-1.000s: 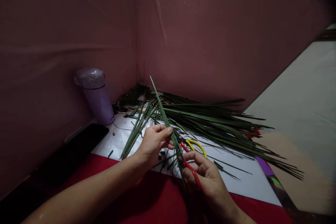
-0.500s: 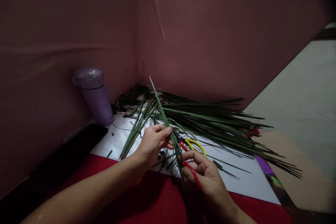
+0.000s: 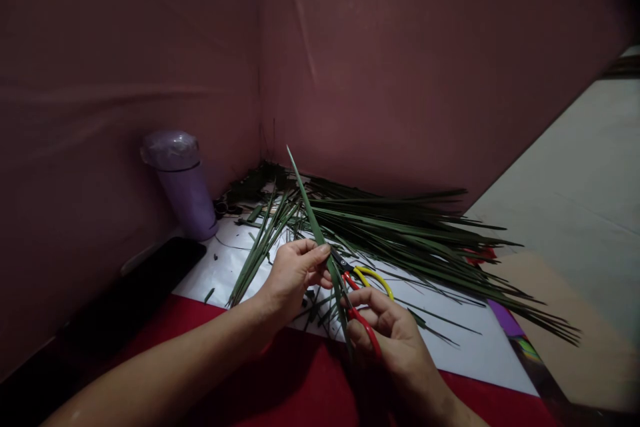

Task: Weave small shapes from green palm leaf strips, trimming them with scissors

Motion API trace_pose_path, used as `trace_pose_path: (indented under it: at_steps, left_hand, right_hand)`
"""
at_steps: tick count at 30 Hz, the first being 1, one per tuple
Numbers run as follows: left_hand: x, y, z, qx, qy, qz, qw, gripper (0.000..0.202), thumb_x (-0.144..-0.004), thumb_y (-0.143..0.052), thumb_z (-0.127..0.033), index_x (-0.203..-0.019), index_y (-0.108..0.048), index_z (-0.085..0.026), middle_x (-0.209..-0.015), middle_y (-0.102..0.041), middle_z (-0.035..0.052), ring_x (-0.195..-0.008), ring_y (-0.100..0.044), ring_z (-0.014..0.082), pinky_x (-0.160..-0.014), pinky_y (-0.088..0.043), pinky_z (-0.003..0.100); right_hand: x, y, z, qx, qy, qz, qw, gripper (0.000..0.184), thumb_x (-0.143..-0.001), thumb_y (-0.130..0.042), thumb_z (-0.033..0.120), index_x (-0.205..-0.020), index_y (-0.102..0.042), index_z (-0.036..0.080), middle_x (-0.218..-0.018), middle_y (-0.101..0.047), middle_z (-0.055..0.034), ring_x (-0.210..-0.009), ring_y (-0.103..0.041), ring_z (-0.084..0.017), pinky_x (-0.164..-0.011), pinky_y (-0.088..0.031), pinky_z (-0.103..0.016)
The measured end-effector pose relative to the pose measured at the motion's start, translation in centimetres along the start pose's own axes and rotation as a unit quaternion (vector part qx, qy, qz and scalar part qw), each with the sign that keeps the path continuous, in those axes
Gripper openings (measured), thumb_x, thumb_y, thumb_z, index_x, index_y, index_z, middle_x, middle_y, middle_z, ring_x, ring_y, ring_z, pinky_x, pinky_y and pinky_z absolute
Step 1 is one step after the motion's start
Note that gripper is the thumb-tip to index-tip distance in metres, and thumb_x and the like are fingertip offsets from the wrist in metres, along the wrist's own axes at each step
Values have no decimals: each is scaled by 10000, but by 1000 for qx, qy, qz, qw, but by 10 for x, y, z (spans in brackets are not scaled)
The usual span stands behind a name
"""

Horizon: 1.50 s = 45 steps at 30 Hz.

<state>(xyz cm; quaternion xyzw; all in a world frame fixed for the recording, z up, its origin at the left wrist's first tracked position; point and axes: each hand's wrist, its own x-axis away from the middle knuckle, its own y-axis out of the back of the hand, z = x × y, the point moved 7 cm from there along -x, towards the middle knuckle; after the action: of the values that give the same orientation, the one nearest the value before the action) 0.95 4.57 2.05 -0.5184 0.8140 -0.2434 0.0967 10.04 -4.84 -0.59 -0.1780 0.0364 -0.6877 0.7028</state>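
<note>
My left hand (image 3: 295, 273) pinches a long, tapering green leaf (image 3: 311, 213) between thumb and fingers, its tip slanting up and away to the left. The leaf's lower end hangs past my right hand (image 3: 385, 327), whose fingers close around a red-handled tool (image 3: 369, 333). A thin, narrow part of this tool lies along the leaf; its full shape is hidden by my fingers. Just beyond the leaf are scissors (image 3: 344, 265) with a dark pivot and a yellow handle loop. A red handle part shows beside them; whether it belongs to them I cannot tell.
A heap of long green leaves (image 3: 400, 227) spreads rightward over a white sheet (image 3: 465, 340) on red cloth (image 3: 225, 373). Thin strips (image 3: 253, 260) lie left of my hands. A purple tumbler (image 3: 187, 200) and a black phone-like slab (image 3: 170, 267) stand near the pink wall (image 3: 150, 47).
Both hands, the leaf and the red-handled tool keep almost the same pose. The whole view has shifted very slightly.
</note>
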Motion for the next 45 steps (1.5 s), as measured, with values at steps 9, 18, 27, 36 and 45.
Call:
trace_pose_path:
  at_steps: [9, 18, 27, 36, 45]
  left_hand:
    - [-1, 2, 0, 5, 0, -1, 1000, 225, -668, -668, -278, -615, -514, -124, -568, -532, -3, -441, -512, 82, -439, -433, 217]
    - [-1, 4, -2, -19, -21, -9, 1000, 258, -654, -667, -334, -621, -505, -136, -585, -511, -3, -464, -504, 98, -424, -439, 243]
    - [-9, 14, -7, -41, -45, -35, 998, 235, -682, -650, -312, -620, -516, -130, -571, -493, -19, -464, -486, 79, -440, -419, 222]
    - [-6, 12, -6, -42, -42, -39, 997, 215, -679, -651, -290, -623, -525, -125, -588, -523, -8, -472, -504, 85, -461, -429, 234]
    - [0, 8, -5, -37, -45, -48, 997, 207, -686, -641, -280, -624, -523, -123, -602, -538, 2, -484, -511, 93, -468, -427, 241]
  right_hand:
    - [-1, -2, 1, -26, 13, -5, 1000, 306, -696, -703, 313, -880, -503, 171, -490, -462, 75, -402, -312, -38, -420, -230, -182]
    - [0, -3, 3, -35, 0, -36, 999, 378, -598, -763, 354, -807, -501, 180, -440, -418, 96, -374, -270, -35, -399, -213, -180]
    - [1, 1, -4, 0, -7, -20, 1000, 388, -605, -760, 359, -853, -523, 177, -468, -397, 101, -388, -259, -31, -390, -197, -173]
    - [-3, -1, -5, -5, -8, 7, 1000, 341, -684, -709, 366, -854, -480, 179, -467, -438, 93, -367, -304, -27, -380, -238, -157]
    - [-3, -4, -2, -8, 7, 22, 1000, 314, -745, -646, 396, -884, -470, 176, -453, -453, 86, -351, -326, -23, -368, -243, -138]
